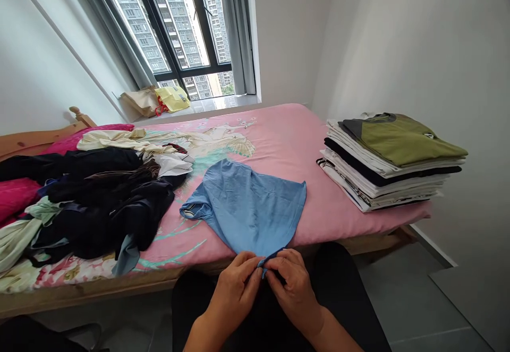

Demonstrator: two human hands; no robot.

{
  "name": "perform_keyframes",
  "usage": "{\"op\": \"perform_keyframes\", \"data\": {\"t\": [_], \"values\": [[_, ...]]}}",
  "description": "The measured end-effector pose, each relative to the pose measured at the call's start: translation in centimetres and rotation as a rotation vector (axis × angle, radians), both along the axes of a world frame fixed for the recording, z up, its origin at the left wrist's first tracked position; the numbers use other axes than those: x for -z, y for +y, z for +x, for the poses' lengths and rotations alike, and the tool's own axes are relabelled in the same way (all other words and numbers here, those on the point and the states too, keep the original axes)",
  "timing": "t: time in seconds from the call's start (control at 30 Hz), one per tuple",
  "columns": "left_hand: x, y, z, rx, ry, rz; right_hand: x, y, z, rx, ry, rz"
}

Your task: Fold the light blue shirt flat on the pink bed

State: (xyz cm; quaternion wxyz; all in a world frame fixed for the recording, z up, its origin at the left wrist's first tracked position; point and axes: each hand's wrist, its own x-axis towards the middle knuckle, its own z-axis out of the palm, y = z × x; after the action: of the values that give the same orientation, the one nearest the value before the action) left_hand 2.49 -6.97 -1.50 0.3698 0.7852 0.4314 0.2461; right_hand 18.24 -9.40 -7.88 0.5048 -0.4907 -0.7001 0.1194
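Garment (255, 198) straight ahead of my hands, near corner pinched

The blue cloth lies just beyond my fingertips, spread on the bed (279, 134), its near corner drawn over the edge towards me. Its longer way seems to run crosswise, from an opening out beyond my left hand (235, 288) to a straight edge beyond my right hand (295, 288). (Whether that opening is a sleeve or a neck, I can't tell.) My left is the nearer to the opening, my right to the straight edge, and that, I judge, matters most in handling it.

Both hands are closed at the fingertips, thumbs against fingers, gripping the gathered corner between them, close together above my lap.

Further out to my left, a loose heap of mostly dark clothes (99, 203) sits well apart from my left hand. Beyond my right hand, to the right, stands a folded stack (378, 185) with an olive top (402, 139) uppermost. Farthest ahead is the window (183, 17).
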Motion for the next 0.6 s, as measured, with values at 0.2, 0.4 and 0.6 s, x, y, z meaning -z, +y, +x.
{"op": "perform_keyframes", "data": {"t": [0.2,0.4,0.6], "values": [[0.1,-0.2,-0.6,0.077,0.067,0.04,-0.4,0.1,-0.2,-0.012,0.018,-0.024],[0.6,0.5,-1.5,0.039,-0.004,0.142,0.7,0.6,-1.4,-0.035,0.005,-0.05],[-1.5,0.9,-5.8,-0.217,-0.096,0.209,4.4,6.6,0.3,0.077,-0.233,-0.016]]}}
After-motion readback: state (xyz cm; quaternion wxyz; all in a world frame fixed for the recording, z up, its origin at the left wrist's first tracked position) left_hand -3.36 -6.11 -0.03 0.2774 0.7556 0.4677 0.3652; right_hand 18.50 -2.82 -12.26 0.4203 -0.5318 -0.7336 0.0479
